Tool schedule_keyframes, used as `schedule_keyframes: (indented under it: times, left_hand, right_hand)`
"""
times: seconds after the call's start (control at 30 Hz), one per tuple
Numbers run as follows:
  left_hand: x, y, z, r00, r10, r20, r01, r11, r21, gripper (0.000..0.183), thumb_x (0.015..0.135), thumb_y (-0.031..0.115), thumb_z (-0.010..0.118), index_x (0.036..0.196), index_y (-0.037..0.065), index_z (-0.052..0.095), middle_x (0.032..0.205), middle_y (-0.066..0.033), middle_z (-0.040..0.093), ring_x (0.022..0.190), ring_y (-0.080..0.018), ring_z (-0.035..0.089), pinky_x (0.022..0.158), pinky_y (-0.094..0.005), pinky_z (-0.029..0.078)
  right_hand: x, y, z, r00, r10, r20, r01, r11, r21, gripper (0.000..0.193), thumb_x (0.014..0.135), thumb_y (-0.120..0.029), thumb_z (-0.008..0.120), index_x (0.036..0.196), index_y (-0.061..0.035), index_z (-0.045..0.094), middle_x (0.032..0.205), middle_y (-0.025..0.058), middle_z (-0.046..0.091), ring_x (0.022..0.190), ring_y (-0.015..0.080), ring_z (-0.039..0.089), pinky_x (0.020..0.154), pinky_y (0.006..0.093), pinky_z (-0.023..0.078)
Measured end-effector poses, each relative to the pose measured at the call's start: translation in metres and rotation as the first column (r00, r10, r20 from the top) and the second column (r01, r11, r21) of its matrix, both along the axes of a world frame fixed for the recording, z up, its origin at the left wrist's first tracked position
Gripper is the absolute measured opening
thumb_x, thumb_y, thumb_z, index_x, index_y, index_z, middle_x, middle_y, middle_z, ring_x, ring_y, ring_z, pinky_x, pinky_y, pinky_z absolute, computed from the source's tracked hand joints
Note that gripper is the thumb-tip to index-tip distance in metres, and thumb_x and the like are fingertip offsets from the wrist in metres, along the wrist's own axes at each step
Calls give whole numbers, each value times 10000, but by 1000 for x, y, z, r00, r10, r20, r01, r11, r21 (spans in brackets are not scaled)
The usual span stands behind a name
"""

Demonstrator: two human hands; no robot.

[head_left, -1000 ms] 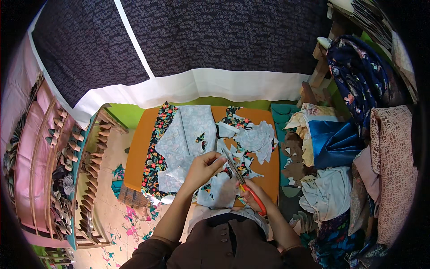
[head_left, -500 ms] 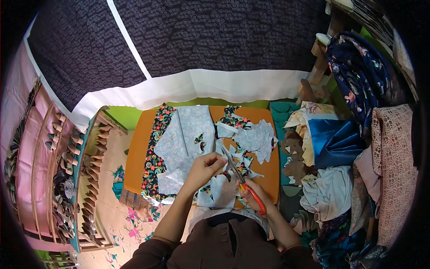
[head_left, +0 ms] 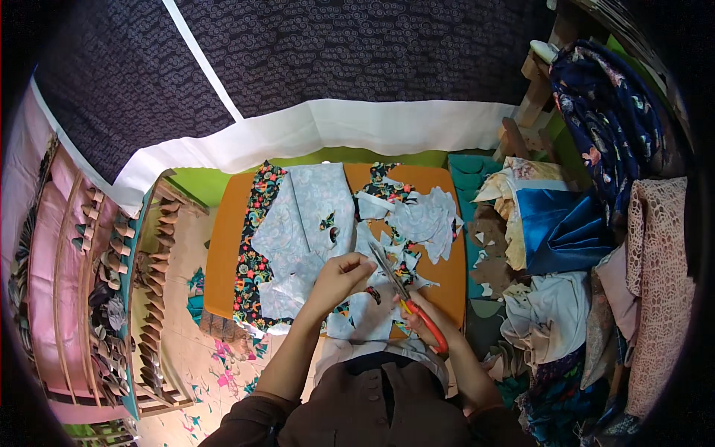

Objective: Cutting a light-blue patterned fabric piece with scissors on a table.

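Observation:
Red-and-yellow-handled scissors (head_left: 426, 325) are gripped in my right hand (head_left: 419, 313), their metal blades pointing up and left over the cut fabric. My left hand (head_left: 342, 281), just left of the blades, has thumb and fingers pinched on a piece of fabric (head_left: 373, 295) with a dark floral edge, mostly hidden. Beneath the hands lies a larger floral fabric (head_left: 298, 216), pale side up, with dark floral print along its left edge. Irregular pale cut-outs (head_left: 428, 223) and floral scraps rest to the right. Whether the blades touch fabric, I cannot tell.
The orange-brown table (head_left: 223, 261) carries the fabric. On the left stands a rack of leaf-shaped pieces (head_left: 153, 298); scraps (head_left: 223, 365) litter the floor. To the right are folded blue satin cloth (head_left: 558, 227), crumpled white cloth (head_left: 547, 316) and pink lace (head_left: 655, 283).
The whole view has shifted slightly. My left hand stays pinched beside the blades, and the scissors remain in my right hand with almost the same slant.

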State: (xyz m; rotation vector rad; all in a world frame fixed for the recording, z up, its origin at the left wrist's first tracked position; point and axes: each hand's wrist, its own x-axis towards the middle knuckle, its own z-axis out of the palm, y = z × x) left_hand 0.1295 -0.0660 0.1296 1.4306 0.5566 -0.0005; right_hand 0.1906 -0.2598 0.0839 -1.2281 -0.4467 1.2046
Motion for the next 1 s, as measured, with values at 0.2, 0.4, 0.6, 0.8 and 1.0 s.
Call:
schedule_keyframes:
  times: [0.2, 0.4, 0.6, 0.8, 1.0]
  left_hand:
    - [0, 2, -3, 993, -107, -53, 107, 994, -2, 182, 801, 192, 561, 687, 50, 556, 563, 78, 434, 487, -8, 362, 432, -178, 269]
    - [1, -2, -9, 970, -219, -106, 217, 976, -25, 223, 806, 193, 540, 638, 48, 515, 544, 74, 401, 496, -19, 348, 451, -188, 278]
    - [-2, 6, -43, 995, 20, -94, -35, 987, -158, 201, 846, 247, 490, 763, 69, 532, 653, 50, 475, 567, -24, 407, 513, -185, 336]
    - [-5, 15, -80, 943, 252, -219, -334, 720, -608, 250, 886, 243, 380, 1000, 29, 443, 908, -122, 587, 809, -197, 594, 732, -283, 488]
    - [-19, 20, -111, 911, 295, -290, -372, 280, -885, 314, 905, 206, 316, 1050, -51, 425, 945, -146, 589, 905, -207, 577, 806, -289, 476]
  right_hand:
    - [-3, -1, 6, 906, -25, 423, 5, 999, 49, 666, 743, -612, 453, 1063, -29, 411, 669, -18, 392, 578, 63, 356, 525, 178, 323]
    - [1, 1, -9, 963, -97, 253, 90, 995, 39, 587, 759, -570, 480, 990, -31, 450, 626, -27, 393, 518, 45, 370, 468, 177, 321]
    - [16, 5, -37, 707, 90, 701, 278, 876, -393, 418, 778, -349, 568, 1001, -8, 476, 885, 184, 551, 782, 290, 567, 668, 325, 451]
    - [21, 10, -93, 487, 360, 796, 409, 711, -572, 529, 768, -329, 543, 1160, -5, 398, 946, 215, 508, 883, 351, 522, 754, 407, 421]
    - [14, 10, -108, 406, 388, 827, 369, 759, -537, 531, 750, -247, 558, 1188, -12, 373, 1000, 232, 462, 923, 373, 478, 764, 427, 406]
